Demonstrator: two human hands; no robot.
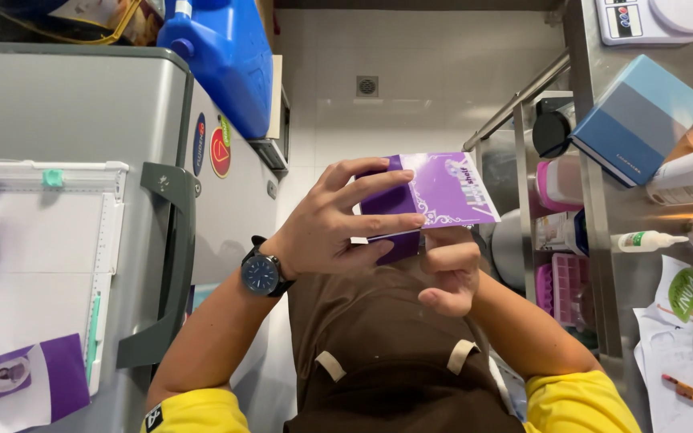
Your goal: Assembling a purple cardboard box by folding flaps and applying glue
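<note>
A purple card sleeve (443, 191) is held at the centre of the frame, clasped across its near face by the spread left hand (338, 220) and seemingly pinched from below by the curled right hand (448, 269), above a brown apron (378, 353), with a grey refrigerator (74, 104) at upper left.

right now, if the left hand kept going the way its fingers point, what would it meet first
The left hand already lies on the purple card; past it, probably the metal shelf rack holding containers, though depth is unclear.
</note>
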